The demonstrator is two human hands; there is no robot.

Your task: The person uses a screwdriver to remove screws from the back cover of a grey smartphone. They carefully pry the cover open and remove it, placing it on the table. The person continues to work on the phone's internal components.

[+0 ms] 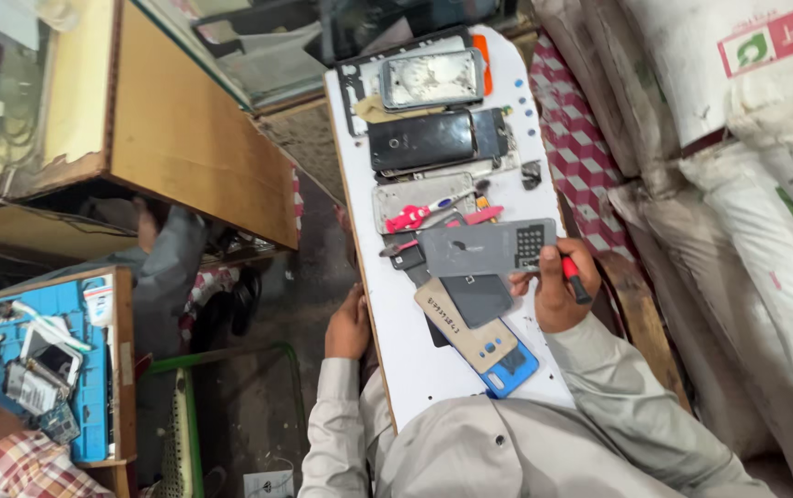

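Currently, at centre frame, our right hand (pixel 555 293) grips a red-handled screwdriver (pixel 574 279) and steadies the grey back cover (pixel 487 247) above the tabletop (pixel 415 355); our left hand (pixel 349 327) clasps its left edge.

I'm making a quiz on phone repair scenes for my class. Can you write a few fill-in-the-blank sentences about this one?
1. The right hand holds a grey back cover and a tool with a ____ handle.
2. The left hand rests on the ____ edge of the white board.
3. The cover nearest the person is ____.

Missing words: red; left; blue
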